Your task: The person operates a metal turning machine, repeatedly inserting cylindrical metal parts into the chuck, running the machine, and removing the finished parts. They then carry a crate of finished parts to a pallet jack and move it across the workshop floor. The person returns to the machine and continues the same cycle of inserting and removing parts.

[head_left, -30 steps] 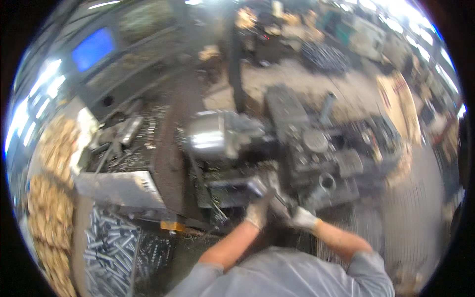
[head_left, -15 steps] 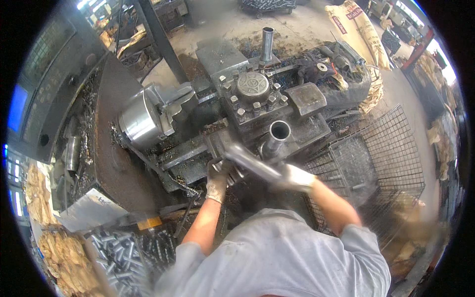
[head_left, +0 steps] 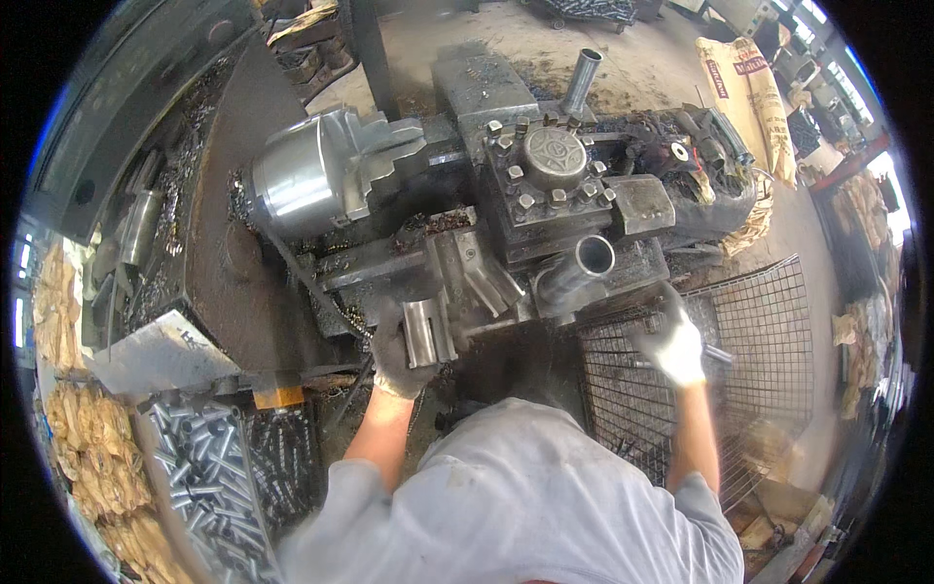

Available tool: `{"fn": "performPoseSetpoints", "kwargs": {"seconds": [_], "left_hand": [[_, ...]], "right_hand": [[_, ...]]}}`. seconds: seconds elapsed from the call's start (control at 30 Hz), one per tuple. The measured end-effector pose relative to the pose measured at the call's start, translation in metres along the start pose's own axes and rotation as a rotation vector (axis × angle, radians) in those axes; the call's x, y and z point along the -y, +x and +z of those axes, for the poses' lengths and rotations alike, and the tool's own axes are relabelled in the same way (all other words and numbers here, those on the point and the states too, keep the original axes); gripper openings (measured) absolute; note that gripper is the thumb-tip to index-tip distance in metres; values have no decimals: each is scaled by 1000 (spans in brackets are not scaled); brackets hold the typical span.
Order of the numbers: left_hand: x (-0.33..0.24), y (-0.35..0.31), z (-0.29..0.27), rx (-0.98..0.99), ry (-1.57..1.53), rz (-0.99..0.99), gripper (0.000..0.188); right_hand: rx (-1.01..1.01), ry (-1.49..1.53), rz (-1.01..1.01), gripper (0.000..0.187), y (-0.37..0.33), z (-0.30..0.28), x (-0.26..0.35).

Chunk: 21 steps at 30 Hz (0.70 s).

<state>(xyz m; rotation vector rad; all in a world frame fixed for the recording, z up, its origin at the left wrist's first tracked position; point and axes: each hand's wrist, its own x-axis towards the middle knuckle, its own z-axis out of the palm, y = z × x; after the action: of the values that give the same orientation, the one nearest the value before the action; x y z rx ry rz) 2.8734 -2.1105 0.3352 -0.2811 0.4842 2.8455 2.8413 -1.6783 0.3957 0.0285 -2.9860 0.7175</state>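
Note:
My left hand (head_left: pixel 394 352), in a dark glove, is closed on a grooved metal block (head_left: pixel 422 334) at the front of the lathe. Beside it lies an angled steel piece (head_left: pixel 477 271). Over the wire basket, my right hand (head_left: pixel 676 343) in a pale glove has its fingers stretched forward, somewhat blurred. A metal tube (head_left: pixel 718 354) shows at both sides of this hand, below it; whether they touch is unclear. A wide upright tube (head_left: pixel 592 257) stands between my hands, on the near side of the tool post (head_left: pixel 555 161).
The lathe chuck (head_left: pixel 302 175) is at the left. Another upright tube (head_left: pixel 582 83) stands behind the tool post. At right is the wire basket (head_left: pixel 769 321), with a printed sack (head_left: pixel 749 102) beyond. A bin of short tubes (head_left: pixel 204 467) sits at lower left, beside stacked brown bundles (head_left: pixel 88 448).
My right hand has swung right, from in front of the lathe to over the basket, with the metal tube. My left hand now shows the grooved block plainly. The view has shifted.

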Motion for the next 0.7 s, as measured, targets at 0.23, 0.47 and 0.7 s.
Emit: {"fn": "performPoseSetpoints", "kwargs": {"seconds": [0.23,0.47,0.7], "left_hand": [[10,-13,32,-327,362,-136,62],[-18,7,6,-304,454,126,44],[-39,25,14,-230,252,395,52]], "right_hand": [[158,127,-542,40,52,39,161],[306,-151,-386,43,49,146,196],[717,728,-73,76,91,109,225]]}}
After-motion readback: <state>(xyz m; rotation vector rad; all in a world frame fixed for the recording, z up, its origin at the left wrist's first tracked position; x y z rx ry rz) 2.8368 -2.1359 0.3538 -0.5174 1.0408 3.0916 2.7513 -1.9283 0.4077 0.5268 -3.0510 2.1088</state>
